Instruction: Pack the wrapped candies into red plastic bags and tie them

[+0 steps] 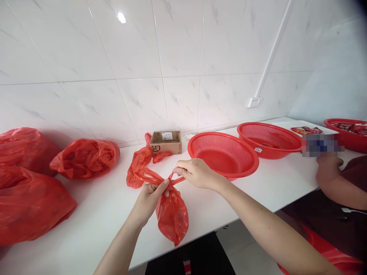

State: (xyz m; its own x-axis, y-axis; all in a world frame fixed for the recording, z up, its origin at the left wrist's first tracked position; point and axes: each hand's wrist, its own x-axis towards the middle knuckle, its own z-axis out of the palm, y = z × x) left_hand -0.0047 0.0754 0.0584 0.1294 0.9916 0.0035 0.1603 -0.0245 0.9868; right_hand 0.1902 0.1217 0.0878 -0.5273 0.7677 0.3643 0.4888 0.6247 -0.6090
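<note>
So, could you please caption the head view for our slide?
Both hands grip the twisted neck of a red plastic bag above a white table.

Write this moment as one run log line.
left hand: grips red plastic bag | right hand: pinches bag strand | behind: SF cardboard box, nearer red colander

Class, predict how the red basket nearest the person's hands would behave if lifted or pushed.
The red basket is probably light for its size, since its walls are full of holes. It should stay fairly stiff, as its wide rim holds a round shape.
</note>
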